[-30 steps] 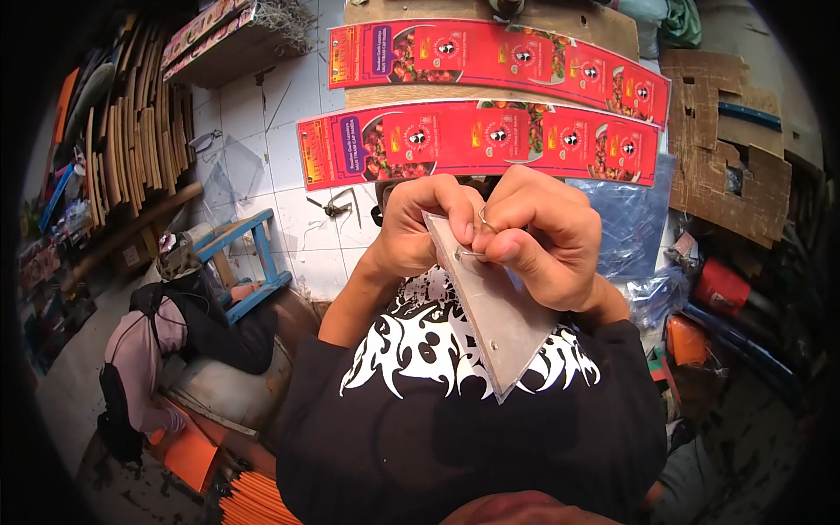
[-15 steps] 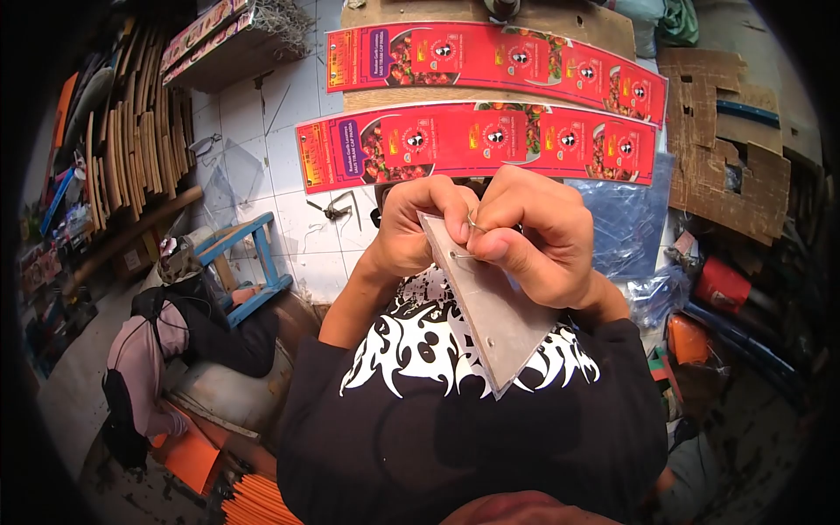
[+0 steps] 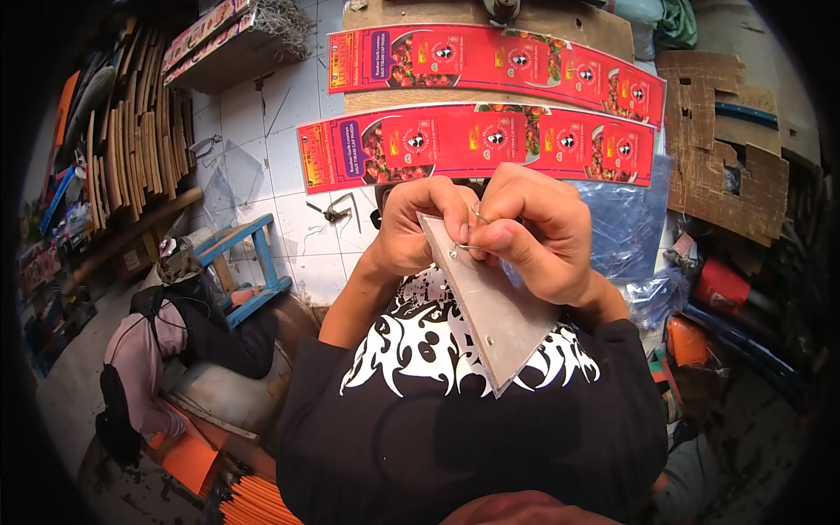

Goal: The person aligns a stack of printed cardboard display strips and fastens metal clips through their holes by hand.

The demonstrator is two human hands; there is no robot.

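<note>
A flat grey board (image 3: 505,319) with small holes along one side is held tilted in front of my chest. My left hand (image 3: 418,223) grips its upper corner, the thumb pressed near a hole. Beside it, my right hand (image 3: 544,236) is closed in a pinch on a thin metal wire (image 3: 475,210). One stretch of that wire runs to the hole near the upper corner, and a bent loop rises above the fingertips. Another hole lies lower on the board. Fingers hide part of the wire.
Two long red printed strips (image 3: 490,66) lie across brown board ahead of me. Clear plastic sheets (image 3: 626,219) are at the right, near cut cardboard (image 3: 726,175). A blue frame (image 3: 262,249) and another seated person (image 3: 157,350) are at the left.
My right hand's thumb and fingers have shifted slightly on the wire, and its loop now shows more openly above them. My left hand and the board have hardly moved.
</note>
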